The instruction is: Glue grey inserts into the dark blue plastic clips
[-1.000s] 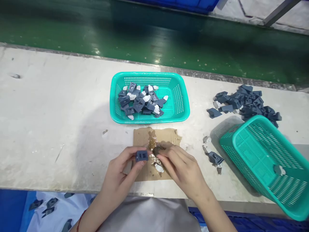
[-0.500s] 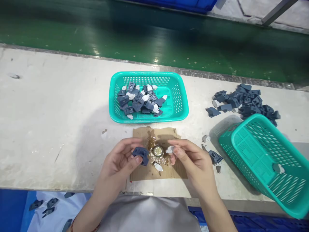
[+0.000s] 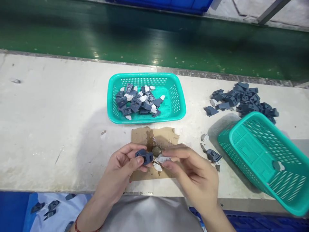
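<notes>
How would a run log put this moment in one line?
left hand: holds dark blue-grey angular part; right hand: holds small white piece; beneath: brown cardboard sheet

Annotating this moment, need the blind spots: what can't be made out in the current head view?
All in the head view:
- Held dark part: left side and underside, covered by the left hand.
- Held white piece: right end, hidden by the fingers of the right hand; its outline is blurred.
- Dark heap: exact count, overlapping pieces.
- Blue crate: cut off by the top edge.
</notes>
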Action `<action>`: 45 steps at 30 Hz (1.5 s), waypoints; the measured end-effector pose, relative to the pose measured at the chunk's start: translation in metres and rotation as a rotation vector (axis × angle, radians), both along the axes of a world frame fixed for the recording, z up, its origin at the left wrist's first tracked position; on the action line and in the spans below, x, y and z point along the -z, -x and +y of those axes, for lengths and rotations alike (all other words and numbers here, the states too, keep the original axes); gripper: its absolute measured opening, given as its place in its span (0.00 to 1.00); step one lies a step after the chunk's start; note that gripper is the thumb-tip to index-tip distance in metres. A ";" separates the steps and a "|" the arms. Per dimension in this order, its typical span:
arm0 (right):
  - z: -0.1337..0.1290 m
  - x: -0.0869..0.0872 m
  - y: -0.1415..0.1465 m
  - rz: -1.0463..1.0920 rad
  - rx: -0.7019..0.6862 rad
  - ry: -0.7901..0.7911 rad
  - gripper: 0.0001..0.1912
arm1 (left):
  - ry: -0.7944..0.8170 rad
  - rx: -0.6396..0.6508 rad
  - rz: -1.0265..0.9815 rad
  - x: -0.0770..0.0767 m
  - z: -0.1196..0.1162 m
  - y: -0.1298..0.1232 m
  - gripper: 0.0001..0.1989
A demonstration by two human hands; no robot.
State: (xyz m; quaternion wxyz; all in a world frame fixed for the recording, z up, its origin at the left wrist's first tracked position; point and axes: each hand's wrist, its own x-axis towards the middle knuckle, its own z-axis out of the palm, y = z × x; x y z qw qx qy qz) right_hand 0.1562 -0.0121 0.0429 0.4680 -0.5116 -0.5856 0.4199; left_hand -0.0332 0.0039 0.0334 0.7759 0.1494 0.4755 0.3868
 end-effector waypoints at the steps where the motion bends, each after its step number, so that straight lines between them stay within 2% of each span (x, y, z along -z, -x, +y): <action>1: 0.001 -0.002 0.000 -0.017 -0.013 -0.043 0.10 | -0.003 -0.001 -0.012 -0.001 0.000 0.000 0.17; 4: 0.004 -0.006 0.001 -0.082 -0.069 -0.144 0.12 | -0.011 -0.004 -0.045 -0.001 0.000 -0.001 0.16; 7: 0.005 -0.007 0.001 -0.141 -0.108 -0.181 0.12 | -0.010 0.002 -0.043 0.001 0.000 -0.001 0.16; 18: 0.007 -0.006 -0.010 -0.434 -0.270 -0.436 0.11 | -0.102 0.069 0.097 0.006 -0.002 0.003 0.13; 21: 0.009 -0.006 -0.011 -0.439 -0.271 -0.457 0.10 | -0.131 0.095 0.110 0.006 0.000 0.002 0.13; 24: 0.014 -0.006 -0.012 -0.336 -0.245 -0.378 0.09 | -0.163 0.179 0.150 0.001 0.004 0.003 0.15; 26: 0.016 -0.006 -0.011 -0.238 -0.206 -0.292 0.09 | -0.231 0.299 0.232 -0.007 0.009 0.006 0.17; 29: 0.017 -0.003 -0.010 -0.165 -0.168 -0.216 0.09 | -0.435 0.558 0.451 -0.024 0.016 0.013 0.16; 32: 0.016 -0.004 -0.012 -0.182 -0.176 -0.139 0.09 | -0.672 0.808 0.710 -0.036 0.022 0.018 0.11; 34: 0.018 -0.008 -0.016 -0.231 -0.232 -0.067 0.09 | -0.794 0.907 0.795 -0.040 0.024 0.020 0.11; 38: 0.026 -0.025 -0.027 -0.497 -0.470 -0.007 0.03 | -0.955 0.969 0.811 -0.040 0.024 0.019 0.10; 40: 0.031 -0.032 -0.028 -0.636 -0.568 -0.047 0.05 | -1.040 0.974 0.846 -0.039 0.023 0.019 0.10; 42: 0.032 -0.037 -0.028 -0.702 -0.610 -0.113 0.09 | -1.125 0.968 0.892 -0.037 0.022 0.017 0.10; 45: 0.029 -0.038 -0.026 -0.714 -0.567 -0.218 0.11 | -1.205 0.919 0.924 -0.034 0.020 0.012 0.09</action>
